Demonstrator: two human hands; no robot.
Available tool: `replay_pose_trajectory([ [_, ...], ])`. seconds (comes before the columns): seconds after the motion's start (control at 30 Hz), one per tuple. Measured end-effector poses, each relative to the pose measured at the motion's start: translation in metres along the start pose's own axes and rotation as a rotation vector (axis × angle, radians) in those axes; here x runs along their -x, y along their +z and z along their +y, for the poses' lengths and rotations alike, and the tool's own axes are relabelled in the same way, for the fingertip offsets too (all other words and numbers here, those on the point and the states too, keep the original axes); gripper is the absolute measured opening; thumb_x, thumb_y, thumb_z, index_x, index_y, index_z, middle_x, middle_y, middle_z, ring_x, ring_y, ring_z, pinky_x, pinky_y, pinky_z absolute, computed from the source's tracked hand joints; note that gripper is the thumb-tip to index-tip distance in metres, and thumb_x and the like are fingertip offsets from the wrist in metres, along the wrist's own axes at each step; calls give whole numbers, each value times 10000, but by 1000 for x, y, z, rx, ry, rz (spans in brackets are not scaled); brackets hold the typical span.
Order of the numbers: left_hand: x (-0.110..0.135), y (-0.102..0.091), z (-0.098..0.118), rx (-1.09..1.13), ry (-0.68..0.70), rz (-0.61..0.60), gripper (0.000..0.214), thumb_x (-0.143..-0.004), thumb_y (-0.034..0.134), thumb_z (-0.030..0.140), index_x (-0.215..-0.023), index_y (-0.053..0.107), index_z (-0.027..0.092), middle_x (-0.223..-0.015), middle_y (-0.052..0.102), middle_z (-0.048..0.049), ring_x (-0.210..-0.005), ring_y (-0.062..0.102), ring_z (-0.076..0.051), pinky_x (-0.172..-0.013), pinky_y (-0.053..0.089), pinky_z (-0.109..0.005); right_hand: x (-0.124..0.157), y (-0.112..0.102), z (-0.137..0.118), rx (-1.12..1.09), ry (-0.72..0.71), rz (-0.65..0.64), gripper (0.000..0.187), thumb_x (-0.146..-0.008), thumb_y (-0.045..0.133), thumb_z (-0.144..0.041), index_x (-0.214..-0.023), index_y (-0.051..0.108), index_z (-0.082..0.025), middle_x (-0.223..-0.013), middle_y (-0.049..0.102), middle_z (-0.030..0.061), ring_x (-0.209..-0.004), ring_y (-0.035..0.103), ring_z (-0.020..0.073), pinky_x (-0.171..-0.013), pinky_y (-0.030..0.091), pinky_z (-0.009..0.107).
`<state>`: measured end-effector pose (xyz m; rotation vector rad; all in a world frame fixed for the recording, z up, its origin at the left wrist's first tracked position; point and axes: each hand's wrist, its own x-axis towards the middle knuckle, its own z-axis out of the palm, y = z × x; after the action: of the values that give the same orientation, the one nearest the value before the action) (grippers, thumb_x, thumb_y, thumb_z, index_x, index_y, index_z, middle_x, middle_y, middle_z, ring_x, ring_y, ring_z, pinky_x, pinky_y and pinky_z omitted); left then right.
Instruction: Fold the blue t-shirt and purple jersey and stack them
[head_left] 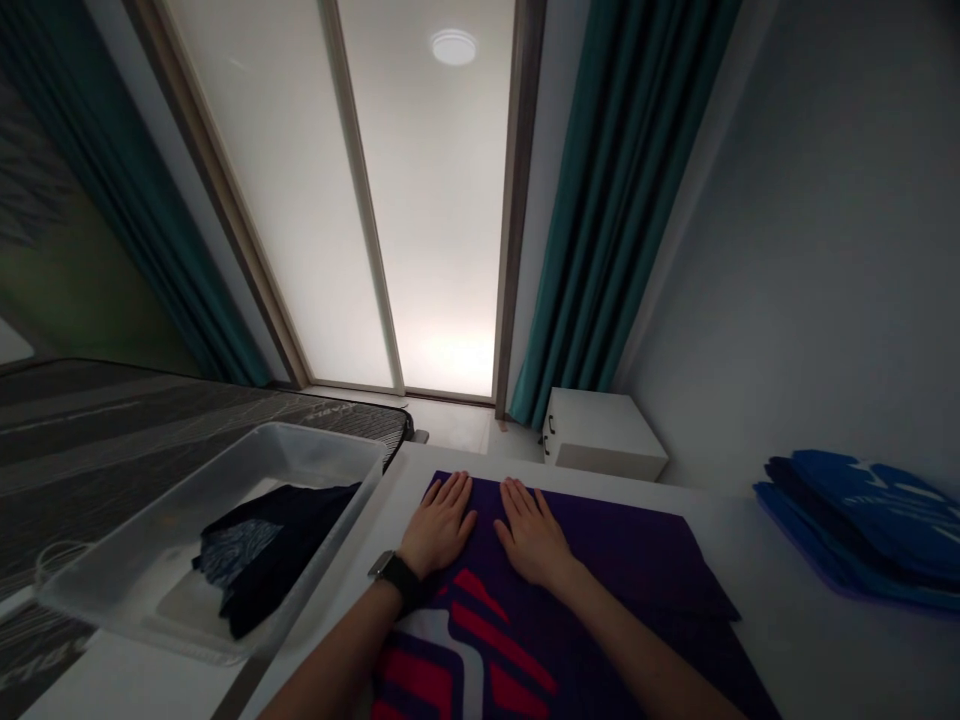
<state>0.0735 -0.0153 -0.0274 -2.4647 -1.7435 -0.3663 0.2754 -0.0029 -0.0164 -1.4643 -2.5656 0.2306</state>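
Observation:
A dark purple T-shirt (622, 545) with a red and white print lies spread on the white table (720, 500) in front of me. Flat on its far left part rests my left hand (441, 522), fingers stretched out, a dark watch (395, 574) on the wrist. My right hand (531, 530) presses flat on the cloth a little to the right, its fingers also extended. Neither hand grips the fabric. The near edge of the shirt runs out of view below, partly behind my forearms.
Left of the table stands a clear plastic bin (150, 520) holding dark folded clothing (285, 545). Blue folded shirts (862, 520) are stacked at the right. Beyond the table are a white cabinet (600, 425), teal curtains (615, 200) and frosted sliding doors (435, 200). A mattress (112, 420) lies at left.

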Motion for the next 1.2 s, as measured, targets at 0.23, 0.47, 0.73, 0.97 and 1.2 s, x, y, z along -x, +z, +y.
replay_pose_trajectory([
  [0.23, -5, 0, -5, -10, 12, -4, 532, -985, 366, 367, -1476, 383, 163, -1534, 375, -87, -1422, 331, -240, -1155, 278, -432, 20, -6, 51, 79, 222, 8, 671, -975, 245, -470, -1517, 256, -74, -1588, 209, 110, -1476, 145, 233, -1194, 69, 465],
  [0.47, -5, 3, -9, -23, 32, 7, 534, -989, 352, 379, -1475, 388, 159, -1536, 370, -81, -1421, 333, -244, -1148, 286, -426, 34, -16, 82, 93, 271, -24, 684, -974, 216, -505, -1524, 246, -99, -1594, 196, 95, -1478, 137, 219, -1195, 56, 458],
  [0.73, -6, 6, -12, -55, 42, -17, 548, -1000, 320, 404, -1485, 369, 153, -1546, 345, -78, -1425, 326, -239, -1148, 282, -431, 45, -20, 98, 125, 284, 7, 686, -983, 179, -497, -1529, 218, -84, -1596, 185, 104, -1480, 122, 216, -1199, 50, 450],
  [0.97, -6, 15, -18, -68, 63, 28, 567, -999, 299, 431, -1487, 366, 151, -1541, 359, -79, -1419, 338, -239, -1151, 273, -432, 79, -27, 120, 185, 363, -8, 719, -978, 161, -530, -1522, 232, -67, -1599, 164, 98, -1482, 109, 225, -1201, 56, 439],
  [1.2, -7, 18, -22, -81, 90, 32, 575, -997, 280, 429, -1490, 357, 144, -1541, 360, -83, -1416, 344, -240, -1140, 287, -449, 108, -36, 154, 207, 483, -58, 764, -956, 214, -588, -1528, 202, -81, -1601, 152, 92, -1482, 105, 232, -1198, 14, 470],
])
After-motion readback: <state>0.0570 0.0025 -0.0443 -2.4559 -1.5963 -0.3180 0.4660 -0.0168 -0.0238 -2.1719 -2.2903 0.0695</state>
